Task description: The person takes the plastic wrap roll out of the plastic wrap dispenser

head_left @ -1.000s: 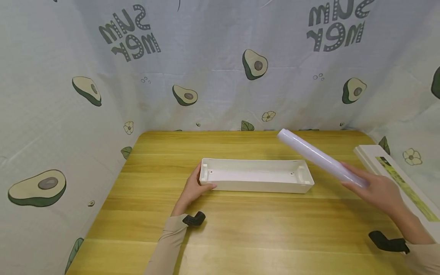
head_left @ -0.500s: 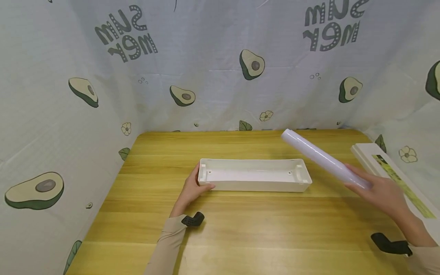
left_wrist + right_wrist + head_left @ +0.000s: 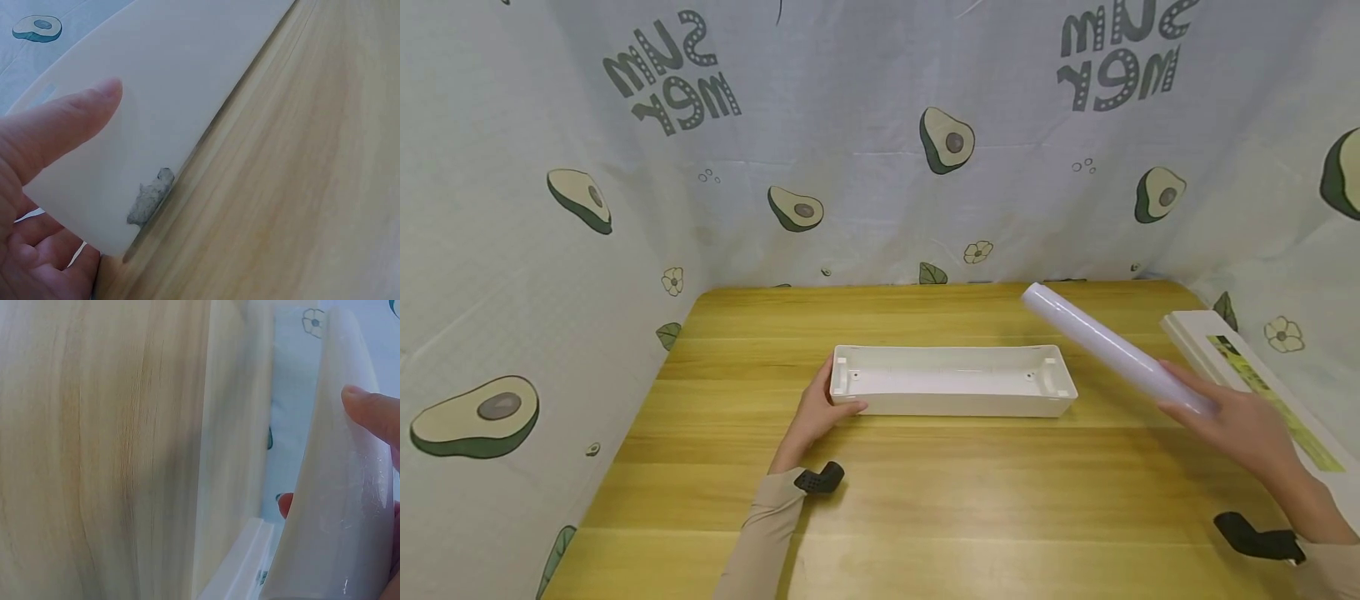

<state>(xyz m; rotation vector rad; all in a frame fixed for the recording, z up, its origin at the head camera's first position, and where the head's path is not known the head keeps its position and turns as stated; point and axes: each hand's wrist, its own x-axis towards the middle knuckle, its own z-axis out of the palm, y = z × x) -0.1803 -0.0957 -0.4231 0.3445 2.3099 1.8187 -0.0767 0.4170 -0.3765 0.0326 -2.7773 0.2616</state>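
Observation:
A long white plastic box (image 3: 955,405), without a cover, lies lengthwise on the wooden table. My left hand (image 3: 820,410) grips its left end, thumb on the front wall and fingers round the end. In the left wrist view a grey worn patch (image 3: 150,197) shows low on that wall. My right hand (image 3: 1232,421) holds the near end of a glossy whitish roll of plastic film (image 3: 1112,346). The roll slants up to the left above the table, its far end beyond the box's right end. In the right wrist view the thumb (image 3: 372,412) presses on the roll.
A long white carton (image 3: 1202,329) with a yellow-green label lies along the table's right edge, beside my right hand. Behind the wooden table (image 3: 925,500) hangs a pale curtain (image 3: 865,108) with avocado prints, also reaching round both sides.
The roll has shifted slightly right with my right hand, away from the box. My left hand keeps its grip on the box. The whole view has drifted a little.

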